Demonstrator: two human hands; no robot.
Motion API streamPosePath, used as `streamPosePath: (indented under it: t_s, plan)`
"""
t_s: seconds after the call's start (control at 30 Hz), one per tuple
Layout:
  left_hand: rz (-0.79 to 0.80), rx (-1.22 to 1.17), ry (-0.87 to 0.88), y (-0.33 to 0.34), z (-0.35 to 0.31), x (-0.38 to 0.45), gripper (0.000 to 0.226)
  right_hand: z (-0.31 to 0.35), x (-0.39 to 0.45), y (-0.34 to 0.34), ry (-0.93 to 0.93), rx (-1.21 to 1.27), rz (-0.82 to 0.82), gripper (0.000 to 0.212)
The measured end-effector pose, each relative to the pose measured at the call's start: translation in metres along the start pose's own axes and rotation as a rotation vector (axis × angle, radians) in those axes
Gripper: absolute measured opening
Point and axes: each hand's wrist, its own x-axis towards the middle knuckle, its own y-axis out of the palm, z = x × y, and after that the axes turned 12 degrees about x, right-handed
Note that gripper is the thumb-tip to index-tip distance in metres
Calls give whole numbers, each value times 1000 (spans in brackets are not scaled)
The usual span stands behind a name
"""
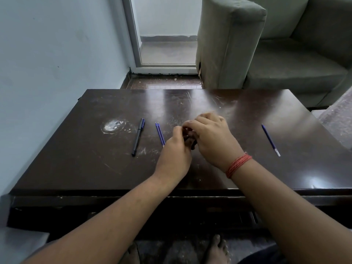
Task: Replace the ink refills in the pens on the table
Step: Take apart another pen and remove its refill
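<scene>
Both hands met over the middle of the table, fingers curled round a small dark pen (pixel 190 139) held between them. The left hand (pixel 176 149) pinched its near end with thumb and fingertips; the right hand (pixel 211 138) closed over the rest from above, hiding most of the barrel, so only short glossy black bits showed. Whether the pen was in one piece or two could not be told. A band of twisted red-orange thread (pixel 239 165) circled the right wrist.

Just left of the hands lay two thin blue refills (pixel 160 133), side by side and touching, slim straight rods. Further left rested a capped black pen (pixel 138 137), long and smooth, with a clip. Well to the right lay a single blue refill (pixel 270 140) with a pale tip at its near end.

The table (pixel 76 159) was dark brown polished wood, shiny, scratched all over, with a whitish round stain (pixel 112 126) near the capped pen. Behind it stood a grey-green fabric armchair (pixel 266 44).
</scene>
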Motion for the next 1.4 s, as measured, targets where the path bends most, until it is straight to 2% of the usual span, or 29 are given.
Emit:
streamPosePath:
  t_s: [0.1, 0.23, 0.33, 0.4, 0.47, 0.63, 0.77, 0.93, 1.1, 1.23, 1.3, 1.4]
  plan:
    - [42, 71, 26, 2, 6, 3, 13, -10, 1, -4, 50, 80, 165, 36]
    - [27, 74, 82, 1, 7, 8, 12, -21, -1, -11, 46, 173, 156, 28]
    - [16, 71, 103, 0, 7, 10, 14, -30, -1, -20, 91, 237, -69, 23]
    - [11, 51, 80, -2, 7, 12, 20, -44, -1, -27, 237, 300, -271, 19]
    - [6, -12, 18, -4, 7, 14, 25, -64, -5, -30, 383, 263, -343, 11]
    - [47, -238, -123, -7, 6, 15, 32, -101, -19, -21, 618, 88, -181, 9]
    - [74, -328, -189, -6, 6, 13, 23, -101, -21, -16, 699, 39, -80, 12]
    - [74, -408, -251, -9, 3, 14, 10, -106, -22, -16, 800, 94, -43, 15]
    - [81, -506, -338, -8, 0, 14, 9, -104, -20, -20, 788, 18, 2, 20]
    - [117, -496, -326, -7, 3, 14, 5, -87, -14, -25, 620, 50, -91, 19]
    - [133, -390, -250, -7, 5, 15, 9, -70, -10, -25, 521, 194, -77, 19]
    - [60, -15, 6, -12, 12, 18, 12, -44, -8, -26, 453, 441, -36, 21]
